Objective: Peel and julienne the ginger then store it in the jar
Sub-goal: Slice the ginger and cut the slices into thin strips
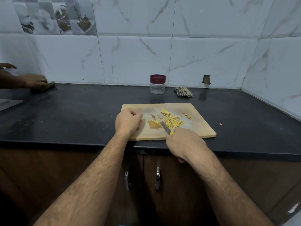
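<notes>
A wooden cutting board [200, 128] lies on the black counter. On it is a pile of yellow ginger strips [173, 122], a thicker ginger chunk [165, 112] behind it, and a few small bits [186, 115] to the right. My right hand [185, 144] grips a knife [165, 128] with a yellow handle; its blade points into the left edge of the strips. My left hand [128, 121] rests on the board's left part as a closed fist, holding nothing visible. A clear jar [157, 86] with a maroon lid stands closed behind the board.
A crumpled checked cloth [183, 91] lies right of the jar. One ginger scrap [220, 124] sits on the counter right of the board. At far left another person's hand [35, 80] presses a dark cloth [43, 87] on the counter. Tiled walls enclose the back and right.
</notes>
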A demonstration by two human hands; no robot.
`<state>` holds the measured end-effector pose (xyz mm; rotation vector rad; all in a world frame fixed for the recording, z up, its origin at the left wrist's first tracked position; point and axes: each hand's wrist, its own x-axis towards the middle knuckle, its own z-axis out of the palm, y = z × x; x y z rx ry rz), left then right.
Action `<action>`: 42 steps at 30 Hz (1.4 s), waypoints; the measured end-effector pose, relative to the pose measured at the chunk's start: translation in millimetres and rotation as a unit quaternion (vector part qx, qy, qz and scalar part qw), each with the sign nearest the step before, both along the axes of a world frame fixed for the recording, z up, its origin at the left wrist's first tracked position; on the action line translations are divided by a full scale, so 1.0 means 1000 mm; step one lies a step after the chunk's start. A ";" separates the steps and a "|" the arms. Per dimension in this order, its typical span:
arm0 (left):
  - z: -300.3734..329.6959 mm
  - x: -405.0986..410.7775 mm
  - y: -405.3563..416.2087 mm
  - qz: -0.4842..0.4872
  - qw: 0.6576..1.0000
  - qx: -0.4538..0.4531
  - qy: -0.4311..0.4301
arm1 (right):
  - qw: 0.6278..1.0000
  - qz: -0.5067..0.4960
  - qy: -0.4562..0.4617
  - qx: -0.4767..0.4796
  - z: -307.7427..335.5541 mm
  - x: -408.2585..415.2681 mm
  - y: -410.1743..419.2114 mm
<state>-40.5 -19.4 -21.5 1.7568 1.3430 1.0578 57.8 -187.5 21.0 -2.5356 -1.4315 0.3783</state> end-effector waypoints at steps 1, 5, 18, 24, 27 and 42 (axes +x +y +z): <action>0.000 0.000 0.000 0.001 1.000 -0.001 -0.001 | 1.000 -0.006 0.011 0.001 -0.001 0.001 -0.001; -0.001 0.000 0.000 0.005 1.000 0.002 0.006 | 0.997 -0.028 0.073 0.025 -0.003 0.001 -0.007; 0.000 0.002 -0.001 0.010 1.000 0.001 0.010 | 0.995 -0.068 0.067 0.014 0.003 0.010 -0.021; -0.001 0.002 -0.001 0.009 1.000 0.002 0.008 | 1.000 0.010 0.012 0.015 -0.002 -0.014 -0.001; -0.001 0.001 -0.001 0.010 1.000 0.002 0.006 | 0.999 0.022 0.017 0.019 -0.001 -0.029 0.015; -0.002 0.002 0.000 0.018 1.000 0.011 0.023 | 0.997 -0.061 0.048 0.009 0.000 0.001 0.005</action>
